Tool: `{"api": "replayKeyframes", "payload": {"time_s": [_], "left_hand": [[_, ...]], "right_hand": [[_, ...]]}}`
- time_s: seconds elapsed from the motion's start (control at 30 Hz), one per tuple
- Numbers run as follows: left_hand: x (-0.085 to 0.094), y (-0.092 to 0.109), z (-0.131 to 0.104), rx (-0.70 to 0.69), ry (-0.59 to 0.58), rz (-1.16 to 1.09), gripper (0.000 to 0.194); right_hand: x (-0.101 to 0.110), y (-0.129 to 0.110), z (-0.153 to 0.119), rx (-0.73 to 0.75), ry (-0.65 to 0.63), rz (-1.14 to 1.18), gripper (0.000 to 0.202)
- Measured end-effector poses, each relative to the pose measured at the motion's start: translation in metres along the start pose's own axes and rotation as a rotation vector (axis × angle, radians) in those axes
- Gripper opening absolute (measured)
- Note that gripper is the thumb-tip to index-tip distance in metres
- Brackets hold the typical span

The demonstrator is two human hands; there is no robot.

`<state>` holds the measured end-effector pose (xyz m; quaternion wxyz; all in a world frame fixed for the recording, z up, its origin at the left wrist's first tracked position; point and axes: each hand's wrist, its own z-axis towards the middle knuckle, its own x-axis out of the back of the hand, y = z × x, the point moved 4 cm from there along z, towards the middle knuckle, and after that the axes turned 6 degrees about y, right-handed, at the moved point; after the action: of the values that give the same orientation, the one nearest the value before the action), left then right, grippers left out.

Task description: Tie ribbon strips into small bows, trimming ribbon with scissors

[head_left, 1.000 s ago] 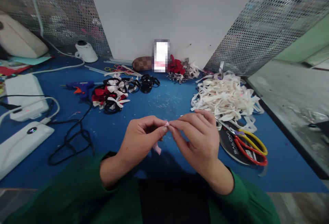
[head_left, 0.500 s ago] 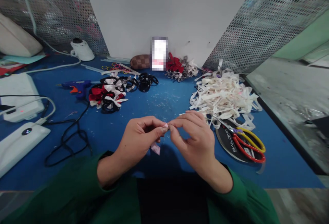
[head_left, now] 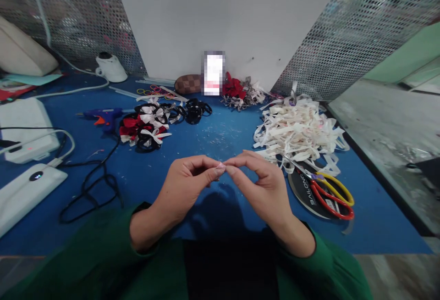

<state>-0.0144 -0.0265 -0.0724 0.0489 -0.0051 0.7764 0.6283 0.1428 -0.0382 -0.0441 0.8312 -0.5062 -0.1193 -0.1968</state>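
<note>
Over the front middle of the blue table, my left hand (head_left: 187, 185) pinches a small piece of pale pink ribbon (head_left: 221, 165) between thumb and forefinger. Thumb and forefinger of my right hand (head_left: 263, 183) are closed on the same ribbon from the other side, the fingertips of both hands nearly touching. Most of the ribbon is hidden by the fingers. To the right of my right hand lie scissors (head_left: 333, 194) with one red and one yellow handle, resting on a black oval card (head_left: 304, 190). Beyond it spreads a heap of cream ribbon strips (head_left: 299, 130).
Black hair ties with red and white bows (head_left: 147, 125) lie left of centre, beside a blue glue gun (head_left: 106, 115) with a looping black cord. White power devices (head_left: 32, 190) occupy the left edge. A phone (head_left: 213, 73) and checked case (head_left: 188, 84) stand against the back panel.
The pink ribbon end that hung below my left fingers is no longer visible. My right thumb has straightened and its fingers have drawn in closer around the ribbon.
</note>
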Motion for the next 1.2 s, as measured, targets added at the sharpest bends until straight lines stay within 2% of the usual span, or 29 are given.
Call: {"api": "replayKeyframes", "payload": {"time_s": [0.1,0.2,0.5,0.63,0.7,0.77,0.83,0.93,1.03,1.2], "left_hand": [[0.0,0.0,0.0,-0.007,-0.01,0.014,0.016],[-0.001,0.0,-0.001,-0.011,-0.024,0.021,0.016],[-0.004,0.001,-0.001,0.033,-0.069,-0.049,0.01],[-0.004,0.0,0.001,0.058,-0.045,-0.058,0.01],[-0.003,0.0,0.001,0.068,-0.037,-0.071,0.01],[-0.003,-0.001,0.001,0.074,-0.029,-0.082,0.011],[-0.003,-0.002,0.0,0.079,-0.019,-0.087,0.012],[-0.002,-0.003,0.0,0.063,-0.009,-0.091,0.012],[-0.002,-0.004,-0.001,0.042,-0.003,-0.087,0.011],[-0.003,0.0,-0.002,-0.007,0.009,-0.04,0.004]], "right_hand": [[0.001,-0.002,-0.001,0.089,0.024,-0.095,0.013],[0.001,-0.002,-0.002,0.112,0.02,-0.121,0.015],[0.005,0.003,0.001,-0.016,0.038,-0.045,0.018],[0.014,0.01,0.002,-0.125,0.182,0.017,0.017],[0.019,0.013,0.002,-0.143,0.274,0.085,0.021],[0.02,0.015,0.002,-0.133,0.297,0.099,0.027],[0.018,0.014,0.003,-0.087,0.248,0.025,0.024],[0.013,0.006,0.002,0.056,0.157,-0.081,0.009],[0.007,-0.002,0.001,0.209,0.078,-0.121,0.01],[0.004,-0.01,-0.003,0.389,0.085,-0.334,0.008]]}}
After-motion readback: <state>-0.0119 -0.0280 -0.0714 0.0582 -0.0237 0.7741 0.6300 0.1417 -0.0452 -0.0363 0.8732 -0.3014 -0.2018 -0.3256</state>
